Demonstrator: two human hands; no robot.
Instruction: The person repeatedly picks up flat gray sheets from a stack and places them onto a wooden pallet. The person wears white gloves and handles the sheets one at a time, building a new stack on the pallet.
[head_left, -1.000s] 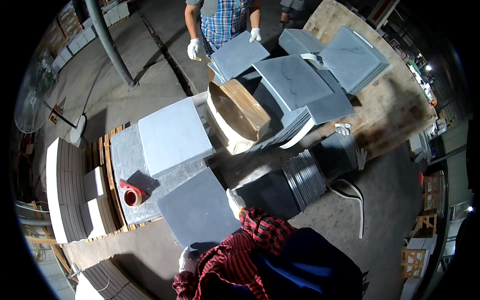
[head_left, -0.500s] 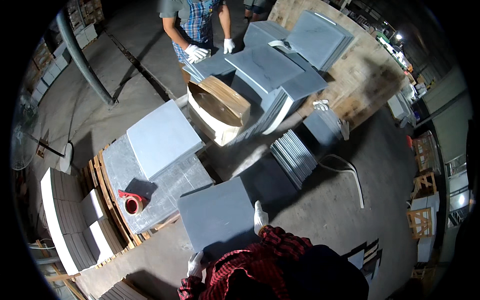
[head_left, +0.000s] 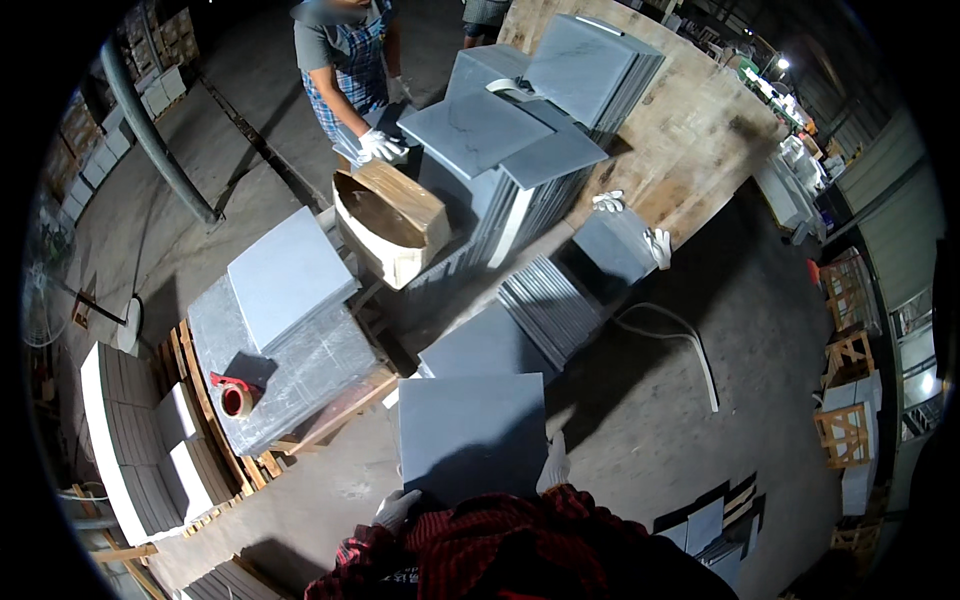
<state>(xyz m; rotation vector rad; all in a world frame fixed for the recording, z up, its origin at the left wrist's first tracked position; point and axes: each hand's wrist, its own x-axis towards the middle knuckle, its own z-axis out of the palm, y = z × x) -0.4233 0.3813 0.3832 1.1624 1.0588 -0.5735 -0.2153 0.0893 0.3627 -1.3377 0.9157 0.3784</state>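
A square grey stone tile (head_left: 470, 425) is held in front of me at waist height. My left hand (head_left: 396, 508), in a white glove, grips its near left corner with the fingers partly hidden by the tile. My right hand (head_left: 556, 466), also gloved, closes on the right edge. Just beyond lies another dark grey tile (head_left: 485, 345). Beside that one stands a row of tiles on edge (head_left: 552, 312).
Left is a pallet-borne slab (head_left: 310, 370) with a pale tile (head_left: 290, 280) and a red tape dispenser (head_left: 236, 398). An open cardboard box (head_left: 400, 225) stands before stacked tiles (head_left: 480, 135). A co-worker (head_left: 350, 85) stands behind; white gloves (head_left: 657, 248) lie on a wooden board's near side.
The held tile has turned square to me and come to the right, with both my hands still on it. The whole view has shifted. The co-worker's hands have moved over the tiles.
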